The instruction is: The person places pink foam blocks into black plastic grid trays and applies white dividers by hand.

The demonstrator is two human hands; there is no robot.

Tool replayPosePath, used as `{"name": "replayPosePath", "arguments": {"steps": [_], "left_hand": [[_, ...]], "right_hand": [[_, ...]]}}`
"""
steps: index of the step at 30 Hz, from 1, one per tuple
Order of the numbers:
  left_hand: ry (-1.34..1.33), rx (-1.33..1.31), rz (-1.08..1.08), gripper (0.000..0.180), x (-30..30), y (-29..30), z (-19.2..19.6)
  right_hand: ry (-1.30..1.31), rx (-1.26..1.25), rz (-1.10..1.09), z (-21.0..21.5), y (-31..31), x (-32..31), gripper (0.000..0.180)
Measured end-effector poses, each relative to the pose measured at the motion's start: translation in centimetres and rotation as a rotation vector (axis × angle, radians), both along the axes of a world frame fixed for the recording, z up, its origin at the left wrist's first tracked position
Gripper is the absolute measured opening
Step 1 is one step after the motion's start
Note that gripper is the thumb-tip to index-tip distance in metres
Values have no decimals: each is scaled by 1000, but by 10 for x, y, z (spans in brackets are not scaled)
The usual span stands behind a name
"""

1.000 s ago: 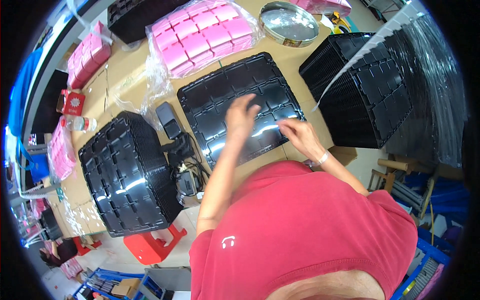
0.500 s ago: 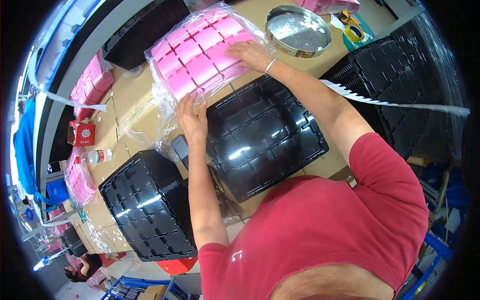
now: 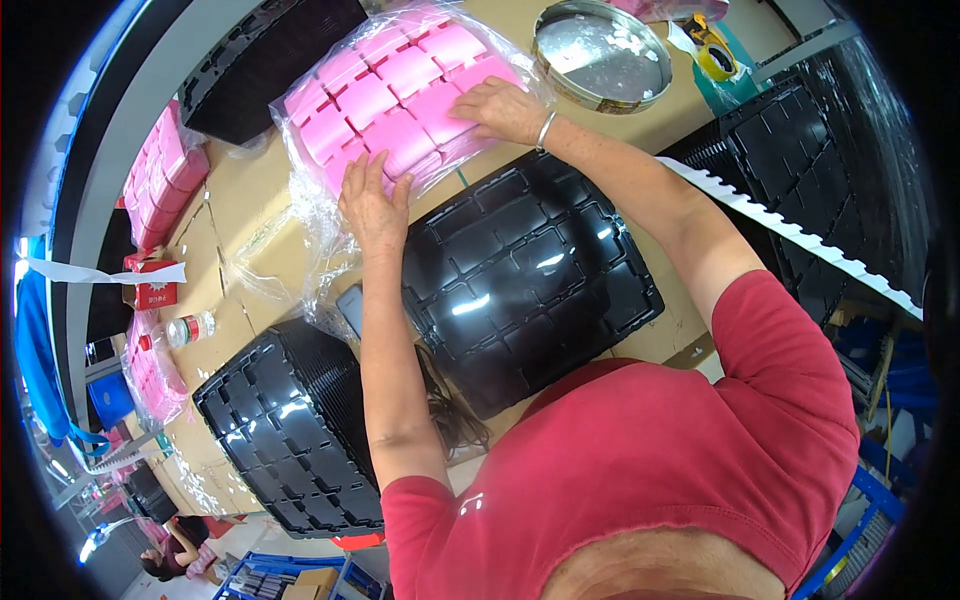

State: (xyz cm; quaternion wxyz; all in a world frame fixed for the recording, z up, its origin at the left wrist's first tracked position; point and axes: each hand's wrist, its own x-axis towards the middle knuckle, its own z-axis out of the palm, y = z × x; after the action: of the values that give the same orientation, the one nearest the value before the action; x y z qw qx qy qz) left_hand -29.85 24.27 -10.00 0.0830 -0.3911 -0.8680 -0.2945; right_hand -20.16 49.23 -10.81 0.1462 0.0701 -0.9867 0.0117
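Note:
Rows of pink foam-like blocks (image 3: 400,75) lie together in a clear plastic bag (image 3: 300,185) at the far middle of the table. My left hand (image 3: 375,205) rests at the near left edge of the blocks, thumb and fingers apart. Flat on the right part of the blocks lies my right hand (image 3: 503,110), its fingers stretched out, with a band at the wrist. Neither hand grips anything. Below my hands, close to my body, sits a glossy black moulded plastic tray (image 3: 530,275).
Stacked black trays (image 3: 290,430) stand at the left, and more black trays (image 3: 790,150) at the right. A round metal pan (image 3: 600,98) holds white scraps. Yellow tape (image 3: 716,62), a red box (image 3: 155,284), a bottle (image 3: 190,328) and a dark phone-like object (image 3: 349,305) lie about.
The view has shifted slightly. Both hands stay on the bagged pink blocks; the left hand's fingers now lie a little farther onto their near edge. The white toothed strips hang differently.

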Motion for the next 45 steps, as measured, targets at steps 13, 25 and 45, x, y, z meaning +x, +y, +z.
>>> {"name": "replayPosePath", "arguments": {"steps": [13, 25, 45], "left_hand": [[26, -145, -68, 65, -15, 9, -4], [254, -189, 207, 104, 30, 22, 18], [272, 57, 63, 46, 211, -105, 14]], "right_hand": [[-196, -340, -72, 11, 14, -16, 36], [368, -19, -42, 87, -49, 29, 9], [498, -357, -263, 52, -153, 259, 35]]}}
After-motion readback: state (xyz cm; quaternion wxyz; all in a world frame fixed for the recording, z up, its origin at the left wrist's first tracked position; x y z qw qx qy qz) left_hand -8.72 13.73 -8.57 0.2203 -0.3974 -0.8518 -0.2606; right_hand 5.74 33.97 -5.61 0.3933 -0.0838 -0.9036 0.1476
